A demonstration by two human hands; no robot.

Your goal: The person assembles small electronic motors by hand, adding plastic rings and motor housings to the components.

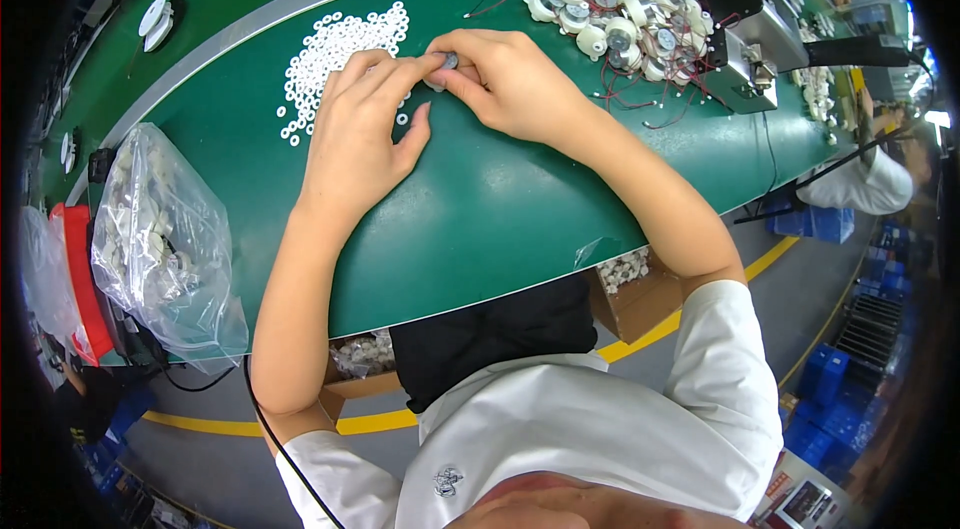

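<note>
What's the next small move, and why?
I'd hold the small grey-faced part steady in the right hand and adjust it with the left hand: the right fingers pinch it and the left fingertips meet it. Loose white rings lie near the left hand, but fingers hide whether one is on the part.

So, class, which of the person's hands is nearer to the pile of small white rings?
Left. The left hand overlaps the lower right side of the white rings in view; the right hand is farther right, apart from them.
</note>
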